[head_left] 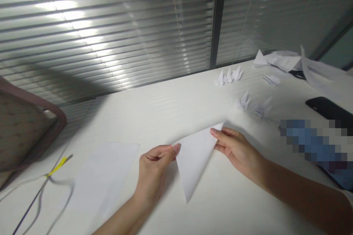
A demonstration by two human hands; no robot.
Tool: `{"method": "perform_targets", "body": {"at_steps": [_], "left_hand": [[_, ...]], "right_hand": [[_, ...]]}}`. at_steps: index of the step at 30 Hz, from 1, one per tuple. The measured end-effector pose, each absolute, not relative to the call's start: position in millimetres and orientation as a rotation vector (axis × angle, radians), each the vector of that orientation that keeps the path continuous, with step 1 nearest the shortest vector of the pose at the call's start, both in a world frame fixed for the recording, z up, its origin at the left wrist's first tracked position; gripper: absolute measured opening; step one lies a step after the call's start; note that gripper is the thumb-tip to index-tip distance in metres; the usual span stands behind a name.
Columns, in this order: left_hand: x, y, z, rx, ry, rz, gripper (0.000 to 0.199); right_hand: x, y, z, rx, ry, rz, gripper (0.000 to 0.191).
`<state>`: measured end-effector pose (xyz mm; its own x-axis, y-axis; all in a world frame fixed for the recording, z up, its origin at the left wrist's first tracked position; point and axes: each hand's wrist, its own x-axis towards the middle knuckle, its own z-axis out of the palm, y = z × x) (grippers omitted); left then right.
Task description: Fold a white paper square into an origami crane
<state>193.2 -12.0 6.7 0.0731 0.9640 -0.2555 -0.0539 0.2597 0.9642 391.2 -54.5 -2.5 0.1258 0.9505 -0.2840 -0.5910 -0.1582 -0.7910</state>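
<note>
A white sheet of paper folded into a triangle [195, 156] is held between my two hands above the white table, one point hanging toward me. My left hand [156, 169] pinches its left corner between thumb and fingers. At the upper right corner, my right hand [237, 147] grips the paper with the thumb on top and the fingers behind. Flat white sheets [102, 176] lie to the left of my left hand. Beyond my right hand stand small folded paper cranes [244, 101], with several more paper cranes [228, 76] farther back by the glass.
Cables with a yellow tie [57, 166] lie at the left, near a pink-edged chair or bag [33, 128]. On the right are a black phone [331, 108], a pixelated object [317, 147] and loose papers [286, 62]. Glass with blinds [124, 25] borders the table's back.
</note>
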Motion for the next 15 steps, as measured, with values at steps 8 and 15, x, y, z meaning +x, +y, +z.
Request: {"method": "perform_targets", "body": {"at_steps": [8, 15], "left_hand": [[191.3, -10.1, 5.5, 0.989, 1.223, 1.0, 0.025], [191.5, -9.7, 3.4, 0.989, 1.215, 1.019, 0.024]], "right_hand": [[395.8, -51.0, -3.2, -1.014, -0.52, 1.392, 0.02], [397.0, -48.5, -4.9, -0.99, -0.489, 1.386, 0.022]]}}
